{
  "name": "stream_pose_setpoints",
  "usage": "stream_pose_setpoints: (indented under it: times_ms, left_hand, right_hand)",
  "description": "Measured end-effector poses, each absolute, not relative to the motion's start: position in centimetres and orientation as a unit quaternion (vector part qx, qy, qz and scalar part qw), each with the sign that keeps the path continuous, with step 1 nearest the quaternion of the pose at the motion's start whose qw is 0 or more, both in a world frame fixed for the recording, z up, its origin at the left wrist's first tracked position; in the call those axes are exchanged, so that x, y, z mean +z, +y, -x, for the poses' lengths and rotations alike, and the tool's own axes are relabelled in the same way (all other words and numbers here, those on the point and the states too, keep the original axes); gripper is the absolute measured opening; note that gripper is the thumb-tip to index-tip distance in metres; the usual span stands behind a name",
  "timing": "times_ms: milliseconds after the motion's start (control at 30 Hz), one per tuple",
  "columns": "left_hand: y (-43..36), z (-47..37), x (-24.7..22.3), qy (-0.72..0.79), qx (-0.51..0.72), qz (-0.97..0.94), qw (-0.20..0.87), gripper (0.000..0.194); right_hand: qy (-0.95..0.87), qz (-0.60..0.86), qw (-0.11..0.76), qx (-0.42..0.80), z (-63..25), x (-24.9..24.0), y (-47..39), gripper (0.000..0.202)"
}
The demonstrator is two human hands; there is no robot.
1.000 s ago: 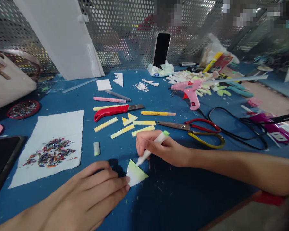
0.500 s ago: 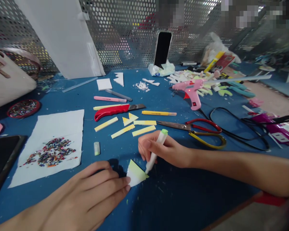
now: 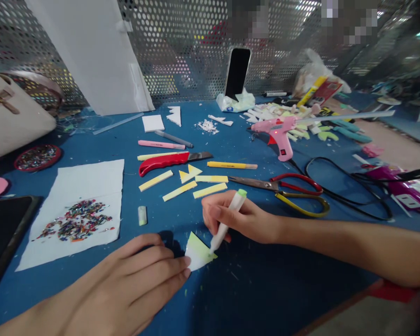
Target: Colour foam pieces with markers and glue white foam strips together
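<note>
My right hand is closed round a white marker with a light green end. Its tip touches the right side of a small triangular white piece, tinted pale green along its upper edge. With fingers together, my left hand holds the piece's lower left edge down at the table; its thumb is hidden. A marker cap lies beyond my left hand. Several yellow-tinted strips and a notched yellow piece lie beyond my right hand.
Scissors and a pink glue gun with its cable lie to the right. A red-handled knife and markers are in the middle. On the left are a paper with beads and a dark tablet-like device. A phone stands behind.
The marker tip has shifted slightly left and down over the piece, and the marker leans a little more. My left hand stays on the piece. The view has moved slightly.
</note>
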State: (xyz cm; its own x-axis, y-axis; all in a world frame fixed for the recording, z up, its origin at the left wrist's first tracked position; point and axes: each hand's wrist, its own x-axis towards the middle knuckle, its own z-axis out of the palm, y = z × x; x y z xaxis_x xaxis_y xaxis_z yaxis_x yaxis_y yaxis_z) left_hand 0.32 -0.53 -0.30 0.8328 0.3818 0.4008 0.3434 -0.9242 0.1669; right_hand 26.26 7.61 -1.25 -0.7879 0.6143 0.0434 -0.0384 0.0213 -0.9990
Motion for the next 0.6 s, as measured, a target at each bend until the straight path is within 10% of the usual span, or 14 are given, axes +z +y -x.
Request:
stream_pose_setpoints:
  times_ms: [600]
  left_hand:
    - [-0.8, 0.4, -0.7, 0.257, 0.245, -0.93, 0.095, 0.038]
  right_hand:
    - [-0.725, 0.263, 0.461, 0.438, -26.3, -0.7, 7.2, 0.03]
